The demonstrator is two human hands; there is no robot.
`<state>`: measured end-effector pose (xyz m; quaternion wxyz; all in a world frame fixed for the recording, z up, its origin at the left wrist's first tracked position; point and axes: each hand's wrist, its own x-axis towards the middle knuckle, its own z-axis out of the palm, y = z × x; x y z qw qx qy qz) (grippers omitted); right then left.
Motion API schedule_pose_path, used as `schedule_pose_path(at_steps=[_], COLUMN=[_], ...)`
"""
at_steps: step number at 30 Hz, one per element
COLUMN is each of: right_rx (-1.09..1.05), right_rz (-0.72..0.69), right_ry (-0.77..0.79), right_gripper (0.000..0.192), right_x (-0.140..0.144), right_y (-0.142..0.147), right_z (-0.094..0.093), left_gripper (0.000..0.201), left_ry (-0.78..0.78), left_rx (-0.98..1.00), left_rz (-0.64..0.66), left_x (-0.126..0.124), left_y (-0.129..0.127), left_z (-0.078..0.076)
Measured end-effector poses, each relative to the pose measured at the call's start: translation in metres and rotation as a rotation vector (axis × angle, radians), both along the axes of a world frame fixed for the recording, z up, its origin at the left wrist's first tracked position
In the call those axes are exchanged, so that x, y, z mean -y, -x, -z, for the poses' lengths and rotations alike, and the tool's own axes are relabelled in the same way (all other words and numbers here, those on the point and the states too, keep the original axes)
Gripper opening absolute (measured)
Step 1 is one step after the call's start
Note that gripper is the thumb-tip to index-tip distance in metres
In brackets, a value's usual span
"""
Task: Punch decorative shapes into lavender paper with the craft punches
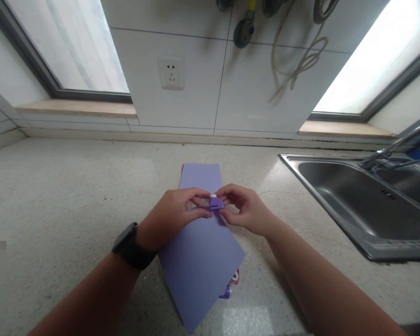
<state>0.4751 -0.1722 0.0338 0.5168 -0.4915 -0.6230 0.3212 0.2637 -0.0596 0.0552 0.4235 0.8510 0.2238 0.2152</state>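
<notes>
A long sheet of purple paper [200,252] lies on the speckled countertop [66,200] in front of me. Above its middle, both hands meet around a small purple piece with a white tip [216,202]. My left hand [177,212], with a black watch on the wrist, pinches the piece from the left. My right hand [243,210] pinches it from the right with thumb and forefinger. Under the sheet's near right edge, a bit of something red, white and purple [232,282] pokes out; what it is cannot be told.
A steel sink [336,205] with a faucet [392,149] is set into the counter at the right. A tiled wall with a socket [171,73] stands behind, between two windows. Hoses [301,60] hang on the wall at upper right.
</notes>
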Motion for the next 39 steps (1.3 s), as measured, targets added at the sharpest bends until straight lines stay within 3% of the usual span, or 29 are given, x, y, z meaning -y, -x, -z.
schedule_pose_path(at_steps=[4,9,19,27,32,39], right_rx=[-0.242,-0.422,-0.422,-0.501,-0.54,-0.622], right_rz=[0.023,0.117,0.177,0.143,0.199,0.264], right_ry=[0.046,0.053,0.08,0.103,0.193,0.204], right_gripper=[0.03,0.035,0.035,0.043,0.042,0.048], right_x=[-0.005,-0.013,-0.016,-0.018,-0.017,-0.018], right_y=[-0.006,-0.016,-0.025,-0.021,-0.016,-0.016], right_z=[0.004,0.012,0.022,0.019,0.016,0.015], left_gripper=[0.051,0.052,0.046,0.042,0.041,0.038], left_ry=[0.207,0.37,0.499,0.641,0.746,0.798], left_rx=[0.001,0.038,0.112,0.205,0.279,0.304], left_rz=[-0.061,-0.019,-0.021,-0.029,-0.062,-0.119], left_x=[-0.007,-0.013,-0.013,-0.01,-0.009,-0.01], left_y=[0.0,0.002,0.003,0.002,0.0,-0.002], left_z=[0.007,0.009,0.012,0.014,0.015,0.016])
